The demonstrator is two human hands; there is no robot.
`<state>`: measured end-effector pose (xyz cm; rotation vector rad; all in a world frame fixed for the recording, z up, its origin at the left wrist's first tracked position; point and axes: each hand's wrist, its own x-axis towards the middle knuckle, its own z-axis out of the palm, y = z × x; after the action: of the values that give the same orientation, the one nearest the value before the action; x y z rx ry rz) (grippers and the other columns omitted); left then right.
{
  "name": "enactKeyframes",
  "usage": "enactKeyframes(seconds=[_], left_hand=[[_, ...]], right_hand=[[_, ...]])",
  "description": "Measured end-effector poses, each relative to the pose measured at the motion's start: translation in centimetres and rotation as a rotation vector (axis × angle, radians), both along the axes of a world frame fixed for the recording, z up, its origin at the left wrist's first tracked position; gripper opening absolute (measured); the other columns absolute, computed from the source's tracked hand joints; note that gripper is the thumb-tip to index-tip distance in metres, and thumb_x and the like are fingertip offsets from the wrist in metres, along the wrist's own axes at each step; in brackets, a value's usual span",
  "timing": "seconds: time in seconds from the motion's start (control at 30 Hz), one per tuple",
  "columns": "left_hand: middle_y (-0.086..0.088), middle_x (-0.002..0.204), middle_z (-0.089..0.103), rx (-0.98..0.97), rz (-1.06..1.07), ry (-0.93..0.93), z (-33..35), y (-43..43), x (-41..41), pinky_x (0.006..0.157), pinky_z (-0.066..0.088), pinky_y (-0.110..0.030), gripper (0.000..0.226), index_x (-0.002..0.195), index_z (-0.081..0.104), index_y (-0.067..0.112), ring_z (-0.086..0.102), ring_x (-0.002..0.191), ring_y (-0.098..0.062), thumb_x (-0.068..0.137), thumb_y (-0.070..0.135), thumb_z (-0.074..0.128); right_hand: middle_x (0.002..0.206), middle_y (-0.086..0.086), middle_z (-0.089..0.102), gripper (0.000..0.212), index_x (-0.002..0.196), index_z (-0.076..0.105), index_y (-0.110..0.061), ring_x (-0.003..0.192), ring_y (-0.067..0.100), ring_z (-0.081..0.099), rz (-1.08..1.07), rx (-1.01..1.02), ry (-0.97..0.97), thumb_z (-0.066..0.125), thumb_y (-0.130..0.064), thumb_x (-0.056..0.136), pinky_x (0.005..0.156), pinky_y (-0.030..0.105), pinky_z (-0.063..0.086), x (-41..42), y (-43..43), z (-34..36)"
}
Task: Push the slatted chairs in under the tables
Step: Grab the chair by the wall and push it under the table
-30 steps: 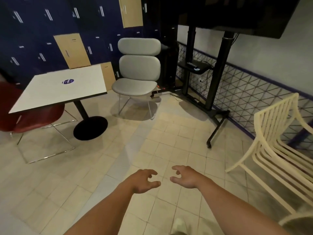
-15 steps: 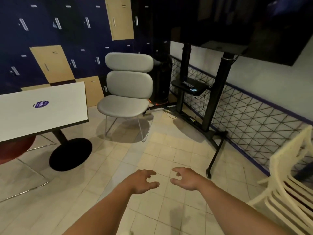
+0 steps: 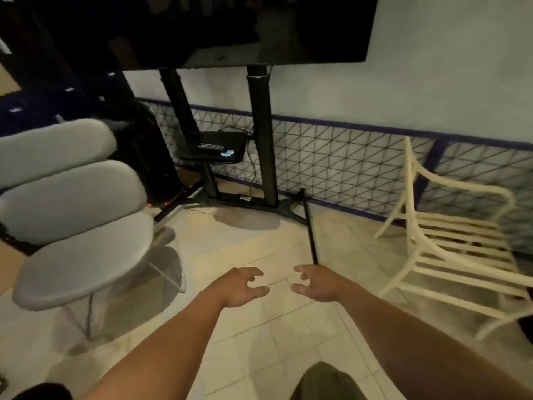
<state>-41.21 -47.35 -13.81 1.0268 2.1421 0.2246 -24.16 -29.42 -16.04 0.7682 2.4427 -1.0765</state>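
My left hand's fingers (image 3: 255, 273) are loosely curled with the thumb apart, holding nothing; the right hand's fingers (image 3: 302, 269) mirror them, just as empty. The left hand (image 3: 240, 287) and right hand (image 3: 317, 284) float near each other, palms turned inward, over the beige tiled floor (image 3: 259, 342), both forearms stretched forward from the bottom of my view. The cream slatted chair (image 3: 450, 258) stands well off to the right of the right hand, beside the black wire-mesh wall panel (image 3: 346, 168), untouched, with no table near it that I can see. Since half a second ago the hands have kept their pose while my view swung right: the white table has left the frame, the grey padded chair (image 3: 78, 255) slid to the left edge, the black screen stand (image 3: 261, 134) sits centred, and more of the slatted chair shows
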Motion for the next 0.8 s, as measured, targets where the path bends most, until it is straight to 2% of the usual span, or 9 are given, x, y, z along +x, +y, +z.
enactKeyframes(seconds=[0.1,0.2,0.33,0.5,0.63,0.8], left_hand=[[0.004,0.141,0.054,0.013,-0.111,-0.039,-0.5,5.4,-2.8,0.106,0.043,-0.035,0.065,0.142,0.048,0.041,0.054,0.125,-0.018,0.085,0.068,0.061],[0.002,0.142,0.053,0.006,-0.217,-0.045,-1.4,11.8,-5.0,0.104,0.042,-0.032,0.063,0.142,0.049,0.039,0.054,0.126,-0.018,0.087,0.065,0.062],[0.001,0.144,0.052,-0.011,-0.330,-0.065,-2.2,20.7,-7.7,0.105,0.041,-0.031,0.064,0.143,0.047,0.039,0.051,0.129,-0.017,0.087,0.064,0.062],[0.002,0.145,0.050,-0.002,-0.461,-0.083,-1.4,30.7,-9.9,0.101,0.042,-0.028,0.064,0.145,0.047,0.037,0.050,0.128,-0.015,0.088,0.062,0.063],[0.006,0.145,0.051,-0.007,-0.588,-0.071,-0.6,38.0,-10.7,0.106,0.042,-0.034,0.067,0.147,0.046,0.035,0.051,0.129,-0.016,0.088,0.061,0.062],[0.004,0.143,0.052,-0.006,-0.796,-0.028,-0.4,47.1,-10.7,0.103,0.042,-0.034,0.064,0.145,0.046,0.036,0.050,0.127,-0.018,0.089,0.060,0.062]], right_hand=[[0.151,0.005,0.043,0.074,0.154,0.029,-0.022,0.133,0.016,0.046,-0.136,-0.044,0.001,0.058,-0.052,0.093,0.103,0.022,0.035,-0.9,3.1,-0.9],[0.151,0.002,0.044,0.073,0.152,0.033,-0.024,0.134,0.016,0.045,-0.248,-0.049,-0.019,0.058,-0.055,0.091,0.100,0.019,0.033,-2.0,7.2,-2.1],[0.149,0.004,0.045,0.071,0.152,0.033,-0.020,0.135,0.020,0.044,-0.361,-0.014,-0.046,0.056,-0.053,0.093,0.107,0.027,0.034,-3.4,13.6,-2.3],[0.149,0.003,0.046,0.075,0.153,0.031,-0.024,0.133,0.018,0.046,-0.499,-0.016,-0.064,0.056,-0.057,0.091,0.105,0.025,0.033,-4.7,21.0,-1.6],[0.146,0.005,0.050,0.072,0.152,0.032,-0.024,0.130,0.020,0.049,-0.603,0.032,-0.054,0.056,-0.056,0.092,0.105,0.028,0.034,-5.4,25.3,-0.3],[0.145,0.004,0.052,0.074,0.152,0.031,-0.025,0.130,0.022,0.050,-0.766,0.040,-0.067,0.054,-0.059,0.091,0.111,0.036,0.036,-5.8,30.0,-0.8]])
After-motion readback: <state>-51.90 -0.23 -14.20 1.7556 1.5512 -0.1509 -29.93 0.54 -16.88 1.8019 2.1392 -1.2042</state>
